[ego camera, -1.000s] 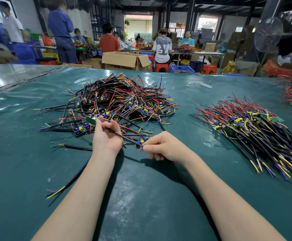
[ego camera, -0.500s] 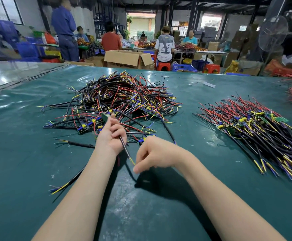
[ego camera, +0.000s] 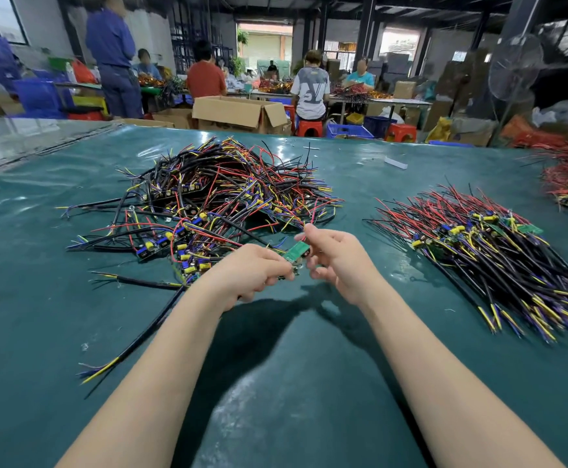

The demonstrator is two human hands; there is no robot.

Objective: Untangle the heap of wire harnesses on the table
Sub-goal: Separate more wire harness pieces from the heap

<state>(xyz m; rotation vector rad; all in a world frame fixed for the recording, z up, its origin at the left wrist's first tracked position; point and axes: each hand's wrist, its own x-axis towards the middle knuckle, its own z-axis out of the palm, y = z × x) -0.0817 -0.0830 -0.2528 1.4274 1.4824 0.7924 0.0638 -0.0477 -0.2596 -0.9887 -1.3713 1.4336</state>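
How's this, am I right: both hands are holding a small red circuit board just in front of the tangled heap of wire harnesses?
Not quite: the circuit board is green, not red. The head view shows the left hand and the right hand both holding it just in front of the tangled heap.

Heap (ego camera: 222, 197): blk, red, yel & blue wires, on teal table (ego camera: 276, 383). Small board (ego camera: 296, 251) at heap's near edge: green. Pile (ego camera: 495, 258) right of heap: same cols, mostly red far side.

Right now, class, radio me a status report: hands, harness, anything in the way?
Left grip, right grip: both pinching one green board. Tangled heap close behind, sorted pile to right. Nothing blocking.
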